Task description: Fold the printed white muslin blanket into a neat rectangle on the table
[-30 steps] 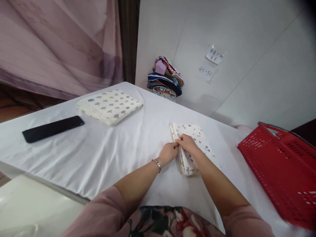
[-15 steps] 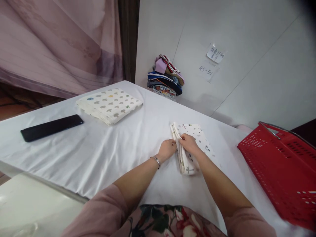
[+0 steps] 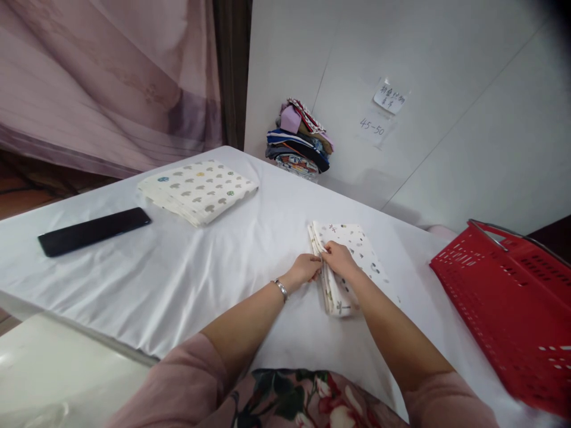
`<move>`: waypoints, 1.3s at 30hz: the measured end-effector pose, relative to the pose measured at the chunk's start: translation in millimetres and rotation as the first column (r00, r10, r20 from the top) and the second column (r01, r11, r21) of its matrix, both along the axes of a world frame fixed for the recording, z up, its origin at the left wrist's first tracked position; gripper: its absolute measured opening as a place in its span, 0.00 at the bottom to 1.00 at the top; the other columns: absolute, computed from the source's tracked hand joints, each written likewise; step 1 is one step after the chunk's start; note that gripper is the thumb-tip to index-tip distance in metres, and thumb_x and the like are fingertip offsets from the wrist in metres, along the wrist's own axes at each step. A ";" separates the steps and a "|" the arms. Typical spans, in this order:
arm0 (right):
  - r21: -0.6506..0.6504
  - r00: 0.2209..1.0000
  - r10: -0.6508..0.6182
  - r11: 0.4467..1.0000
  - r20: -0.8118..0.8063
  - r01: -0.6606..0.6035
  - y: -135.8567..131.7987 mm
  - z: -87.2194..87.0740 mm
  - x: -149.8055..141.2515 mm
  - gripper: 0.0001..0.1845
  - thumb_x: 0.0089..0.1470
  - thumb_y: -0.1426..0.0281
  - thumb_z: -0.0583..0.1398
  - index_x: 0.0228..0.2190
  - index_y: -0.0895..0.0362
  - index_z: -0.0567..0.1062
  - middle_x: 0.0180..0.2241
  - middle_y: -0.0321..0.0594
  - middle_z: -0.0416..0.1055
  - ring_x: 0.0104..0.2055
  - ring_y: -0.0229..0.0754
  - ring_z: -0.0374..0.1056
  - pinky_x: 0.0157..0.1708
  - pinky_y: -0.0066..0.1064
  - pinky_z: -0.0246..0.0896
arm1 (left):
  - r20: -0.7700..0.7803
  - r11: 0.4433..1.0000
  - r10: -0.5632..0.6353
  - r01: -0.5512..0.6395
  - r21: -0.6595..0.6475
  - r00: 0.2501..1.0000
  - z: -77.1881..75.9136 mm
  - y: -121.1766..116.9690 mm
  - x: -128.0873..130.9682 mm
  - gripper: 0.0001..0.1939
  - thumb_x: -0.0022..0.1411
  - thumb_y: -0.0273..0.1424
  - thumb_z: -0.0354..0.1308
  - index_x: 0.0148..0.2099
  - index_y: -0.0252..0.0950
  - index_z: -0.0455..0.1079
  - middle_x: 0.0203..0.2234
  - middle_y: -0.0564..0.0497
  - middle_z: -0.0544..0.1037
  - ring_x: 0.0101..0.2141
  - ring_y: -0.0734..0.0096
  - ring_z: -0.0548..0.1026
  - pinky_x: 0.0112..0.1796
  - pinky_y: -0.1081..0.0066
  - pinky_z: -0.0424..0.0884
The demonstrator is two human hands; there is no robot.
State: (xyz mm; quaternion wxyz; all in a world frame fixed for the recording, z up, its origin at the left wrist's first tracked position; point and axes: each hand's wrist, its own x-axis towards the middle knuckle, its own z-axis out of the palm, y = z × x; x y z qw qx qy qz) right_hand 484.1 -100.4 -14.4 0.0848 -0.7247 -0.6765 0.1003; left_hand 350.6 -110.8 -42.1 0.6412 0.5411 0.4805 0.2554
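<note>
A white cloth point(image 3: 357, 241) with small printed motifs lies folded in several layers on the white-covered table. My right hand point(image 3: 339, 260) rests over its left part, the fingers closed on the top layer near the folded edge. From the left, my left hand point(image 3: 306, 268), with a silver bracelet at the wrist, has its bent fingers at the layered edge. Its fingertips are partly hidden against the layers. Farther left lies a second folded cloth point(image 3: 200, 187), cream with grey mushroom-like shapes, apart from both hands.
A black phone-like slab point(image 3: 96, 230) lies on the table point(image 3: 214, 285) at the left. At the right stands a red perforated basket point(image 3: 513, 309) with a metal handle. Behind the far edge rises a stack of folded fabrics point(image 3: 298, 142) by the wall. A pink curtain point(image 3: 111, 77) hangs at the left.
My left hand has shifted slightly right, its fingers straighter against the cloth's edge. The right hand has moved slightly left, and the raised folds lie a little lower.
</note>
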 end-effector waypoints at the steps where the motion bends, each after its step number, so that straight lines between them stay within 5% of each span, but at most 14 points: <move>1: 0.000 1.000 0.002 1.000 -0.011 -0.002 0.0 -0.1 0.5 0.05 0.46 0.71 0.55 0.27 0.56 0.71 0.26 0.36 0.69 0.29 0.38 0.61 0.28 0.26 0.47 | 0.019 1.000 -0.007 0.007 -0.013 1.000 1.1 -1.0 0.3 0.05 0.53 0.25 0.51 0.32 0.31 0.68 0.17 0.57 0.66 0.14 0.81 0.64 0.16 0.78 0.56; 5: -0.014 0.998 -0.003 1.000 -0.069 0.002 -1.0 3.0 2.0 0.06 0.48 0.67 0.55 0.26 0.56 0.71 0.25 0.35 0.69 0.28 0.37 0.61 0.28 0.25 0.49 | 0.068 1.000 -0.015 0.016 -0.015 0.998 2.8 -5.0 1.5 0.05 0.53 0.23 0.50 0.32 0.31 0.67 0.15 0.59 0.63 0.14 0.82 0.61 0.17 0.79 0.56; 9: -0.098 0.996 -0.045 0.994 -0.083 0.037 0.0 10.5 1.2 0.13 0.46 0.59 0.58 0.28 0.56 0.72 0.23 0.35 0.69 0.26 0.37 0.62 0.25 0.25 0.48 | 0.019 0.989 -0.041 0.037 0.143 0.999 -1.7 -10.5 3.6 0.07 0.51 0.24 0.52 0.33 0.32 0.70 0.12 0.59 0.62 0.17 0.79 0.62 0.20 0.78 0.58; 14: -0.112 0.999 -0.052 0.992 -0.005 0.051 4.6 13.4 0.9 0.07 0.43 0.66 0.58 0.26 0.56 0.72 0.23 0.34 0.69 0.24 0.36 0.61 0.22 0.26 0.46 | -0.004 0.969 -0.137 0.135 0.207 0.991 -3.6 -10.9 1.5 0.13 0.51 0.27 0.51 0.38 0.33 0.72 0.11 0.60 0.61 0.16 0.78 0.61 0.20 0.78 0.58; 22: 0.011 1.000 -0.028 1.000 0.007 0.028 -1.5 8.1 2.6 0.07 0.47 0.70 0.54 0.27 0.57 0.72 0.26 0.36 0.70 0.30 0.38 0.63 0.26 0.25 0.47 | -0.113 0.990 0.138 -0.132 0.056 0.984 -1.1 8.7 -6.7 0.19 0.51 0.27 0.55 0.46 0.30 0.68 0.18 0.55 0.70 0.16 0.79 0.64 0.19 0.78 0.58; 27: -0.001 1.000 -0.006 1.000 0.023 0.006 -1.3 5.4 1.6 0.06 0.47 0.70 0.55 0.27 0.57 0.72 0.26 0.37 0.70 0.30 0.38 0.63 0.27 0.25 0.47 | 0.010 0.997 0.075 -0.075 -0.027 0.997 -1.5 8.9 -4.5 0.08 0.53 0.26 0.52 0.36 0.30 0.69 0.18 0.56 0.69 0.13 0.82 0.61 0.17 0.78 0.57; 39: -0.064 0.998 -0.041 0.997 0.039 0.043 2.4 6.5 -1.1 0.15 0.50 0.57 0.55 0.28 0.57 0.72 0.28 0.41 0.71 0.31 0.41 0.65 0.26 0.27 0.49 | 0.275 0.973 -0.022 0.084 -0.214 0.961 6.0 4.7 -7.0 0.08 0.51 0.24 0.53 0.36 0.33 0.65 0.15 0.60 0.62 0.13 0.85 0.56 0.15 0.78 0.43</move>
